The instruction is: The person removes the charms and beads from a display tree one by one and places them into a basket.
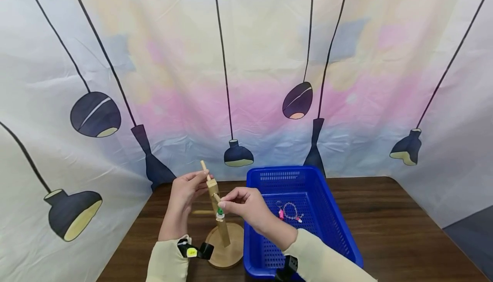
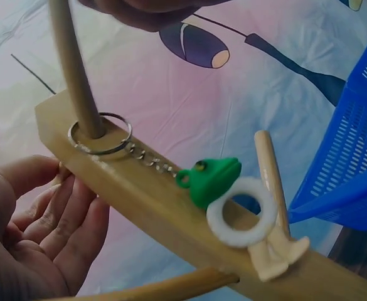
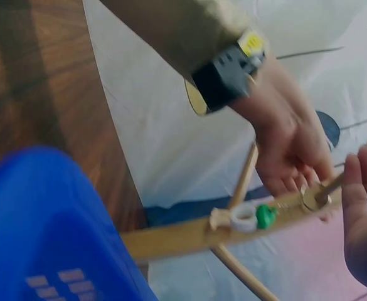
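Observation:
A wooden stand (image 1: 223, 233) with a round base and several pegs rises beside the basket. At its top, my left hand (image 1: 186, 190) pinches a back peg between thumb and fingers, as the left wrist view (image 2: 45, 232) shows. My right hand (image 1: 246, 207) has thumb and index finger at the outer end of a front peg (image 2: 73, 63). Around that peg's base hangs the metal ring of a keychain (image 2: 218, 179), with a short chain, green frog head, white ring and pale feet lying along the post. In the right wrist view, the right hand (image 3: 366, 213) is partly cut off.
A blue plastic basket (image 1: 335, 213) stands right of the stand on the dark wooden table (image 1: 393, 222). Inside it lie a beaded bracelet (image 1: 291, 210) and a pink keychain (image 1: 281, 214). Behind hangs a cloth (image 1: 265, 115) printed with lamps.

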`<state>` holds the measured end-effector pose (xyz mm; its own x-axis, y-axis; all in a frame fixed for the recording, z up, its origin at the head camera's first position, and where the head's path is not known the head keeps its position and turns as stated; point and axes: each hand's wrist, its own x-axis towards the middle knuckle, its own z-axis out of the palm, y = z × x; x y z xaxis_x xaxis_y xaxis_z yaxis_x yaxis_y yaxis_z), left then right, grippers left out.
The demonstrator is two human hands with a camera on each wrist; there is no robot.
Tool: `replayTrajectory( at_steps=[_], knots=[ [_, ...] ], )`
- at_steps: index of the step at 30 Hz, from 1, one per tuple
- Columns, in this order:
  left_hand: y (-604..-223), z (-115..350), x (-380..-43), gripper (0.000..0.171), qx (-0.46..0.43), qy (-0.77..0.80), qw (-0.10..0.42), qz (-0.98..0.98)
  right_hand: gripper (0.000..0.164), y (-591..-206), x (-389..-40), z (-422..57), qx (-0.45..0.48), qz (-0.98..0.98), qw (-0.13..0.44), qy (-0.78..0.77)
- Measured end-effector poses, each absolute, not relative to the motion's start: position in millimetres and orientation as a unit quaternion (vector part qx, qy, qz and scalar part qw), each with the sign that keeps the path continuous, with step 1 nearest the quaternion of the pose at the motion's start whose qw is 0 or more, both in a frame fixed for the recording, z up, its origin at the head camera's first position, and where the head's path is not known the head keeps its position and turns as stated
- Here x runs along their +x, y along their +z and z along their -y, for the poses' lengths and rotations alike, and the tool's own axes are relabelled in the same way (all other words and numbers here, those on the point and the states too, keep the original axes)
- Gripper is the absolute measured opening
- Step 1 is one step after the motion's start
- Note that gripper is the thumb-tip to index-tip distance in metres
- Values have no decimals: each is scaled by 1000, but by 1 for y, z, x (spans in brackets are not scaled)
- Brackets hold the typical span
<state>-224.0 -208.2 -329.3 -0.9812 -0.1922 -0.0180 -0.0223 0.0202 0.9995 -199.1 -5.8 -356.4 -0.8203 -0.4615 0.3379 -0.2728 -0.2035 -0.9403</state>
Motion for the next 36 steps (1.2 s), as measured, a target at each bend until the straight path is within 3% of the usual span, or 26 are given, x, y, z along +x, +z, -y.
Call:
replayTrajectory(
  at_steps=[9,21,29,32,36],
  knots=[
    [-327,204,-232,38,68,-675,57,732,28,-361,-185,31,-273,-620,23,-735],
    [-324,202,-233,40,55,-644,50,761,20,-363,-172,48,-254,-623,-34,-739],
    [-323,205,-233,41,33,-637,36,769,20,-365,-169,56,-257,-617,-33,-743],
    [-324,204,-232,42,36,-626,48,777,20,-364,-168,57,-252,-618,-37,-744],
    [-327,204,-228,45,48,-618,106,778,19,-364,-167,57,-254,-615,-44,-745]
  ],
)
